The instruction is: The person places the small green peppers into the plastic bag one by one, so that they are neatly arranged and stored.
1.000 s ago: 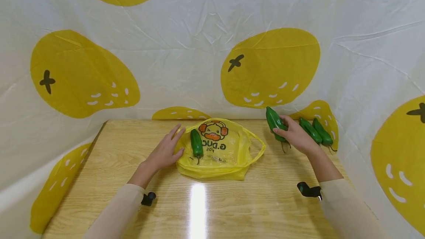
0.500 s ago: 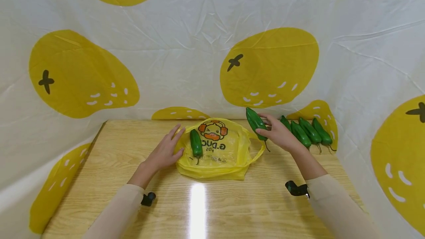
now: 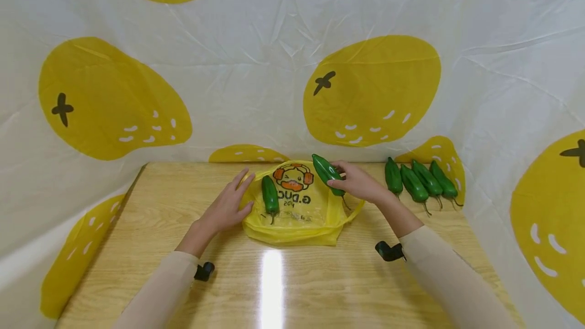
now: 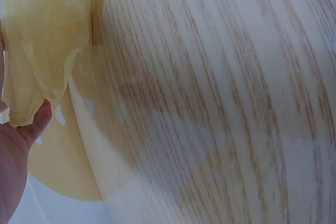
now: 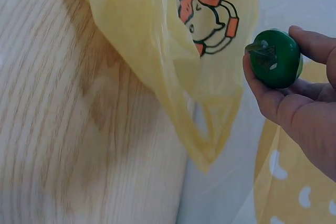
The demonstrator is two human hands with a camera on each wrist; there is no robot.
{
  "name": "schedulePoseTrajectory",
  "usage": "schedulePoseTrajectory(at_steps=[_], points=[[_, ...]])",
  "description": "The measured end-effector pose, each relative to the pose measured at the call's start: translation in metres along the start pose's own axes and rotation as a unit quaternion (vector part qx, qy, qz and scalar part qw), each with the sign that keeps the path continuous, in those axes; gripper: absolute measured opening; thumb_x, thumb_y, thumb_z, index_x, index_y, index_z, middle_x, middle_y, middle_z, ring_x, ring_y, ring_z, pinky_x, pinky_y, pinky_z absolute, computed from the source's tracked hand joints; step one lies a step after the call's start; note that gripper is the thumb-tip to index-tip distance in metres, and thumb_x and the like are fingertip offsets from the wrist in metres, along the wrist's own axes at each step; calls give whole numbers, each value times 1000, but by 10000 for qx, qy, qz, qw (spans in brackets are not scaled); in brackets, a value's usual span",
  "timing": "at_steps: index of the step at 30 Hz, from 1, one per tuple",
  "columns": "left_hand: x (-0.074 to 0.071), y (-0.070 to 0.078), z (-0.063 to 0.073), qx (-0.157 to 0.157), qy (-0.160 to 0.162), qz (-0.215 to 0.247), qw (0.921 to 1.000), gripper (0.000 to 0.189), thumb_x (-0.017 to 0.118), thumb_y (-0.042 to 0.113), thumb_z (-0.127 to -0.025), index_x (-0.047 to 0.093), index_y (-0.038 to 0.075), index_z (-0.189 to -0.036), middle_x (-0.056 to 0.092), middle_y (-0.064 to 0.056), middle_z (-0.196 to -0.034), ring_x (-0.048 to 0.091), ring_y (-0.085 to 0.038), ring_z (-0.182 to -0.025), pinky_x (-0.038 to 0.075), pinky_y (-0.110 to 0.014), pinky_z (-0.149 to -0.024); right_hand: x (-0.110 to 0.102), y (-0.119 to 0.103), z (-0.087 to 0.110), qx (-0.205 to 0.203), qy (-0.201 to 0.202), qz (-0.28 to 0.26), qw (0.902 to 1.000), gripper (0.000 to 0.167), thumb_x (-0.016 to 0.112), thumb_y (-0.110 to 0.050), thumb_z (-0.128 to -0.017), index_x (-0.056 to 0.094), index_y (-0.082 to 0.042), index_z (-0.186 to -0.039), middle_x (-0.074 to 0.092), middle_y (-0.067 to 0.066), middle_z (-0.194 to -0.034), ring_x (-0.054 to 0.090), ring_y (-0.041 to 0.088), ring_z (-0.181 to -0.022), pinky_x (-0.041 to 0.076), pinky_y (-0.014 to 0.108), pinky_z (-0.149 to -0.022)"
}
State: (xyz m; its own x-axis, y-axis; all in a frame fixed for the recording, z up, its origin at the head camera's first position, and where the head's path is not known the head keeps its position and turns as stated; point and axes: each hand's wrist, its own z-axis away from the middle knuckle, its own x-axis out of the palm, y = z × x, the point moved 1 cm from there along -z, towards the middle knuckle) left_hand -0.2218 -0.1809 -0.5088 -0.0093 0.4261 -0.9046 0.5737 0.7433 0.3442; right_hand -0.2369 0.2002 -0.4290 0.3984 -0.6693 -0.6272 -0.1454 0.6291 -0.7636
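Observation:
A yellow plastic bag [image 3: 292,236] printed with a duck lies on the wooden table, its mouth open toward me. One green chili pepper [image 3: 270,194] lies within its left side. My left hand [image 3: 226,208] touches the bag's left edge, fingers stretched out; in the left wrist view its thumb [image 4: 41,119] rests against the plastic. Between thumb and fingers, my right hand [image 3: 358,183] grips another green chili pepper [image 3: 326,173] over the bag's right part. The right wrist view shows that pepper's stem end [image 5: 275,59] pointing at the camera.
Several more green chili peppers [image 3: 413,184] lie in a row at the back right of the table [image 3: 356,288]. A bag handle loop [image 3: 356,213] sticks out to the right. A white curtain [image 3: 256,105] with yellow fruit prints surrounds the table's back and sides.
My right hand has carried its chili pepper leftward from beside the row to over the bag's right side. The left hand has stayed at the bag's left edge.

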Motion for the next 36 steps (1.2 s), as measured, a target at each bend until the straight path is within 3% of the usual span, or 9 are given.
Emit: schedulePoseTrajectory(at_steps=[6, 14, 22, 31, 36], points=[[0, -1, -1, -22, -33, 5, 10000, 79, 67, 25, -98, 28, 6, -163, 14, -17, -172, 50, -46, -136, 46, -59, -110, 16, -2, -18, 87, -161, -96, 9998, 58, 64, -19, -103, 43, -1, -154, 59, 24, -134, 64, 34, -114, 60, 37, -83], [0, -1, -4, -3, -58, -5, 10000, 78, 67, 24, -97, 29, 5, -162, 15, -17, -172, 49, -46, -137, 45, -60, -111, 35, -9, -30, 439, -186, -92, 9988, 64, 65, -21, -103, 38, 4, -155, 57, 25, -139, 61, 36, -122, 57, 44, -95], [-1, 0, -3, -46, -140, 4, 9999, 79, 67, 24, -98, 26, 8, -164, 15, -17, -172, 48, -46, -138, 45, -60, -111, 53, -6, -43, 738, -254, -505, 9957, 61, 66, -18, -102, 41, 5, -153, 62, 25, -130, 65, 32, -112, 59, 37, -85], [-1, -1, -5, 27, -88, 23, 10000, 77, 67, 23, -98, 29, 4, -162, 16, -18, -172, 47, -47, -139, 44, -60, -112, 65, -11, -51, 875, -218, -211, 9957, 63, 67, -21, -102, 42, 3, -155, 50, 26, -151, 49, 41, -139, 50, 51, -107], [0, 0, -5, 86, -60, 1, 9999, 76, 67, 22, -97, 31, 2, -161, 17, -19, -171, 50, -47, -136, 45, -61, -110, 72, -15, -55, 959, -216, 41, 9951, 63, 67, -25, -102, 44, 4, -153, 51, 24, -151, 52, 38, -137, 50, 50, -107]])
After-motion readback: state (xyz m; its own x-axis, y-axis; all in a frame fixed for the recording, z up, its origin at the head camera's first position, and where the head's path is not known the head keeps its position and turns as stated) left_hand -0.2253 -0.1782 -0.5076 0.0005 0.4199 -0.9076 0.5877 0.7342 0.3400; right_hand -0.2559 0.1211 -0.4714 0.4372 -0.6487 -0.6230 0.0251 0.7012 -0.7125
